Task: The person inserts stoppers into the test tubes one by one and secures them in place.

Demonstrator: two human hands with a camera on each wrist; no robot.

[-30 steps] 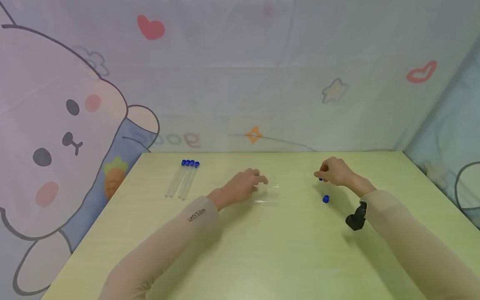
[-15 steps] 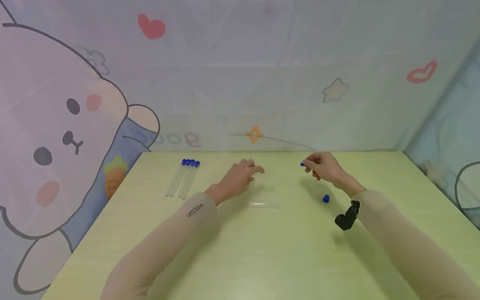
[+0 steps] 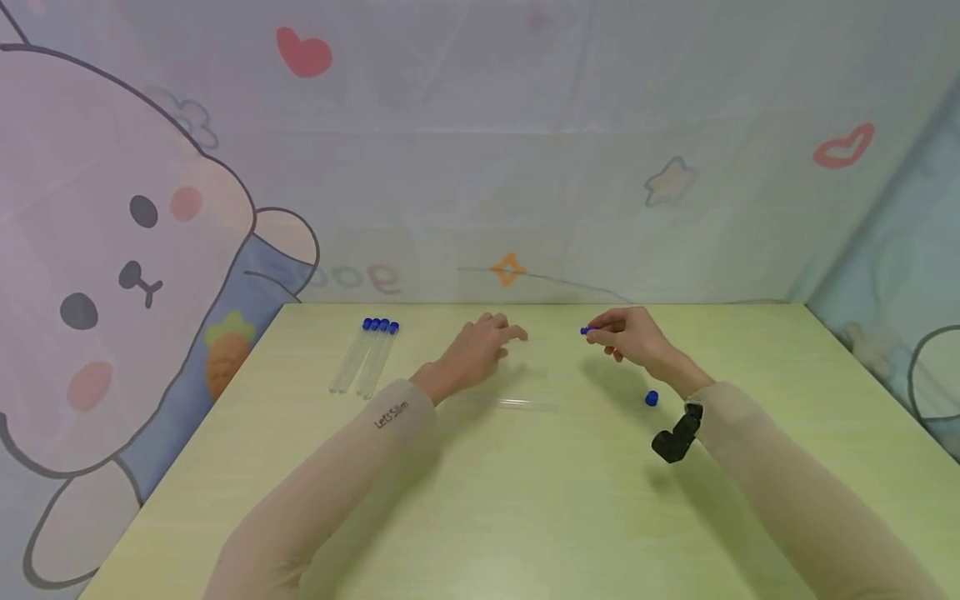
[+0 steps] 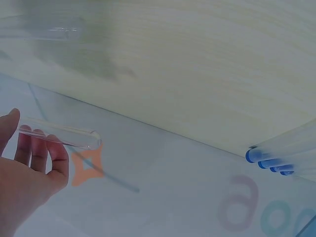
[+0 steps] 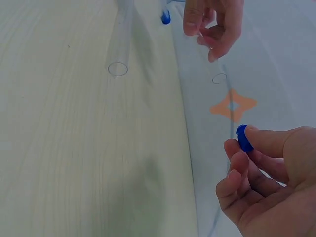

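Above the table, my left hand (image 3: 472, 352) grips a clear test tube (image 4: 66, 136) between thumb and fingers; the tube is barely visible in the head view. Its open end (image 5: 219, 78) points toward my right hand (image 3: 636, 340), which pinches a small blue cap (image 5: 243, 138) between thumb and forefinger. Cap and tube mouth are apart. A second clear tube (image 3: 525, 403), uncapped in the right wrist view, lies on the table below my left hand. One more blue cap (image 3: 652, 398) sits on the tabletop below my right hand.
Several test tubes (image 3: 375, 358) with blue caps lie side by side on the left of the pale table (image 3: 480, 517). A printed cloth (image 3: 450, 167) hangs behind the table's back edge. A black device (image 3: 677, 435) is strapped at the right wrist.
My right hand has lifted the blue cap from the table and carried it left, toward the left hand. The left hand has raised its tube a little off the table.
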